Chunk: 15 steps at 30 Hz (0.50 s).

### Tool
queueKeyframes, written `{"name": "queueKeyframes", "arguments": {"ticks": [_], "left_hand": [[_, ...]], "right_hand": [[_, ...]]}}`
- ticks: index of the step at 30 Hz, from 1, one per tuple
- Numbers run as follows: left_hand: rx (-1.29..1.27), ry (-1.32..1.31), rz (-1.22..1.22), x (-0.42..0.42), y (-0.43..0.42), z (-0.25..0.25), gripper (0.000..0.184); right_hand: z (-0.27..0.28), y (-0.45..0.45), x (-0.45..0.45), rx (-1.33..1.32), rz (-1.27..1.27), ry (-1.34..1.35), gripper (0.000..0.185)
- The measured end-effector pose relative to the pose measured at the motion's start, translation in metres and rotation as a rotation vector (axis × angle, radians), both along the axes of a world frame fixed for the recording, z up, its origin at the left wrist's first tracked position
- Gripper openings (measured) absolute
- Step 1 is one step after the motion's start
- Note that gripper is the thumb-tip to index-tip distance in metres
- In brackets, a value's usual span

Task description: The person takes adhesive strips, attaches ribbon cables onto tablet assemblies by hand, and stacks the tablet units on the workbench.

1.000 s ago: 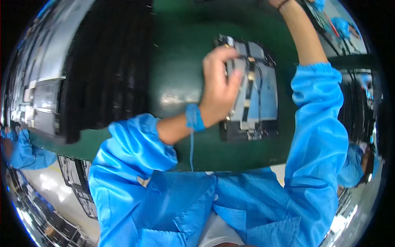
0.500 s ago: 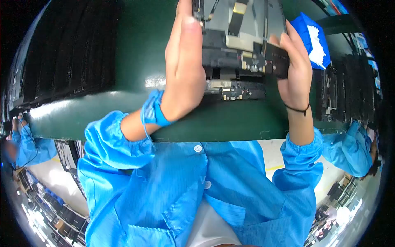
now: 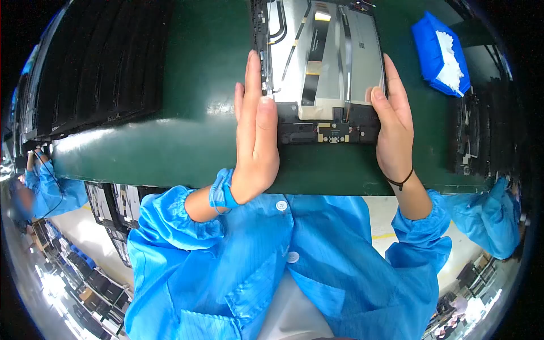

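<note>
An opened tablet [image 3: 362, 62] lies face down before me, its back cover off. Silver plating, black flex cables and a small circuit board [image 3: 334, 133] along the near edge are exposed. My left hand [image 3: 256, 141] presses flat against the left edge, fingers stretched forward and thumb beside the frame. On the other side, my right hand [image 3: 395, 124] holds the right edge, thumb over the near corner and fingers along the side. Between both hands the tablet is clasped. Whether another one lies beneath it cannot be made out.
Dark panels stand in a long row [image 3: 96, 68] on the left of the green table [image 3: 198, 147]. At the right are a blue bag-like container [image 3: 428, 51] with white pieces and more dark panels [image 3: 487, 130]. Blue sleeves of other people [image 3: 484, 218] show at both sides.
The tablet held raised and tilted above another has come down level, and the lower one no longer shows. Both hands have moved toward me along its edges.
</note>
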State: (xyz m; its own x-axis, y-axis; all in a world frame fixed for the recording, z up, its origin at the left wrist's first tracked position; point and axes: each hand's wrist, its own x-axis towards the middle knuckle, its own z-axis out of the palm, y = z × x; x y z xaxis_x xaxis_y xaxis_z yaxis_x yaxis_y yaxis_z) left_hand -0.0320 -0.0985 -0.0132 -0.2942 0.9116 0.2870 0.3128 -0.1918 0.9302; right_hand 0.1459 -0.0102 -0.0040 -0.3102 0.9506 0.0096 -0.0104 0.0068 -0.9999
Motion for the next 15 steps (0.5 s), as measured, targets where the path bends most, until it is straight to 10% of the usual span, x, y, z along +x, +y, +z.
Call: {"name": "queueKeyframes", "arguments": {"ticks": [7,9,15], "left_hand": [[-0.127,0.062,-0.012,-0.01,-0.002,-0.005,0.058],[-0.076,0.206,0.032,-0.022,0.016,-0.009,0.053],[0.305,0.653,-0.103,-0.046,0.085,0.008,0.023]], "right_hand": [[-0.008,0.01,0.01,-0.029,0.036,-0.091,0.055],[-0.009,0.025,0.01,0.577,-0.043,-0.299,0.05],[0.04,0.033,-0.004,0.937,0.033,-0.586,0.024]]}}
